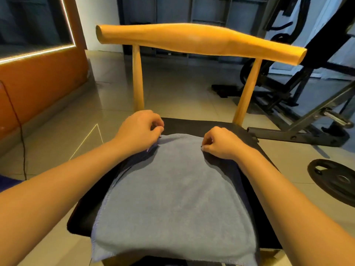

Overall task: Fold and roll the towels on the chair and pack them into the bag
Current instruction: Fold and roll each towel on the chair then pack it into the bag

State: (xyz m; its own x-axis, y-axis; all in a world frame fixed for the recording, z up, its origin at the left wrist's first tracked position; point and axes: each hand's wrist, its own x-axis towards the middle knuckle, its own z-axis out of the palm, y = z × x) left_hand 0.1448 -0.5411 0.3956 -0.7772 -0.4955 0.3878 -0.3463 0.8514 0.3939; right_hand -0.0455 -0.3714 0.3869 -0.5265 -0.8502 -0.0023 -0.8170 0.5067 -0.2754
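Note:
A light blue towel lies spread flat on the black seat of a wooden chair, its near edge hanging over the seat's front. A darker towel peeks out beneath it along the left side. My left hand pinches the blue towel's far left corner. At the far right corner, my right hand pinches the towel with curled fingers. The bag is out of view.
The chair's wooden backrest bar crosses just beyond my hands. A black weight bench frame stands to the right, and a weight plate lies on the tiled floor. An orange wall panel and a thin cable are on the left.

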